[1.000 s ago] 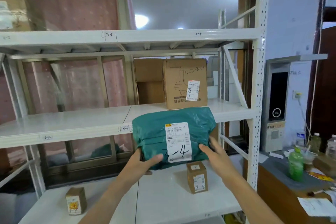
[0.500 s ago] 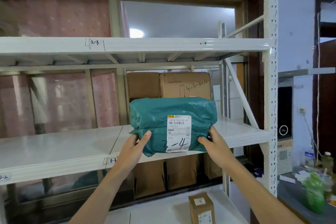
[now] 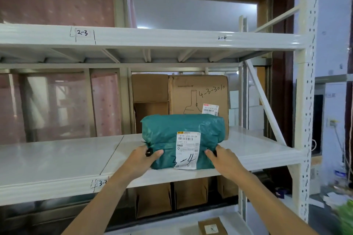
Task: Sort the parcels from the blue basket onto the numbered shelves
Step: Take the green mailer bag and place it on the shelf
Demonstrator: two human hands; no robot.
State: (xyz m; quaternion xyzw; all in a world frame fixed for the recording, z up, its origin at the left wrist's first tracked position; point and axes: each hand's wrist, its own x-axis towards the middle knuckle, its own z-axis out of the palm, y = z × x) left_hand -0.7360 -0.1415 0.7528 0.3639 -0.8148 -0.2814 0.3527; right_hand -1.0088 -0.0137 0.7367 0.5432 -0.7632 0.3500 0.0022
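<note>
Half a second earlier the green parcel (image 3: 172,129) was in the air at the front lip of the middle shelf (image 3: 57,160). Now its underside lies on the board at the right end of that shelf, just in front of the printed carton (image 3: 198,93). A second ago it was lower still, level with the shelf below. The view has risen with it, so the small box (image 3: 212,227) on the lower shelf is now cut by the bottom edge.

The left hand (image 3: 142,160) grips the parcel's lower left corner, thumb curled across the front face. The right hand (image 3: 225,160) clasps the lower right corner, thumb on the front and fingers wrapped round the side.

The parcel is a soft, bulging block in crinkled teal plastic film with rounded corners. A white paper label (image 3: 188,149) on its front carries a barcode and a handwritten "3-4". The shelves are smooth, glossy white metal. The upright post (image 3: 305,120) is punched with rows of holes. The printed carton is matt brown cardboard with a line drawing of a bottle and a handwritten "4-3-3010". A plain brown carton (image 3: 150,87) stands beside it.

The left forearm covers part of the edge mark (image 3: 101,183), which reads only "3-". The parcel hides the lower part of the printed carton and most of its sticker. The label's fine print is too small to read. The fingers behind the parcel's left side are out of sight.
</note>
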